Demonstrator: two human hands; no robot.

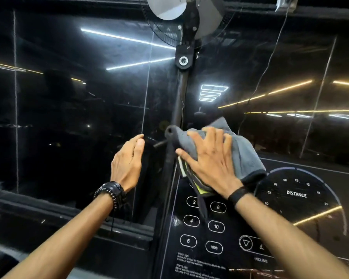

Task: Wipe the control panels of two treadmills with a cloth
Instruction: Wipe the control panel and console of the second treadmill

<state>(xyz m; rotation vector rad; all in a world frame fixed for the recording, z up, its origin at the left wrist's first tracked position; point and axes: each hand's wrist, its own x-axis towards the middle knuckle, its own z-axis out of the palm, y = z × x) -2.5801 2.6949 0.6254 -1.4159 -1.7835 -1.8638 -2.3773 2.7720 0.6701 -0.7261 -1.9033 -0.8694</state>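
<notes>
A glossy black treadmill control panel [270, 228] fills the lower right, printed with white number buttons, a DISTANCE dial and an INCLINE control. My right hand [208, 158] presses a grey cloth [248, 156] flat against the panel's upper left corner, fingers spread over it. A yellow-green and white edge shows under the cloth beneath my palm. My left hand [127, 162] hovers to the left of the panel's edge with fingers relaxed and together, holding nothing. Only this one treadmill panel is in view.
A fan on a black pole [179, 101] stands directly behind the panel's left corner. Dark glass panes [69, 97] reflecting ceiling lights span the background. A dark ledge [48, 214] runs along the lower left.
</notes>
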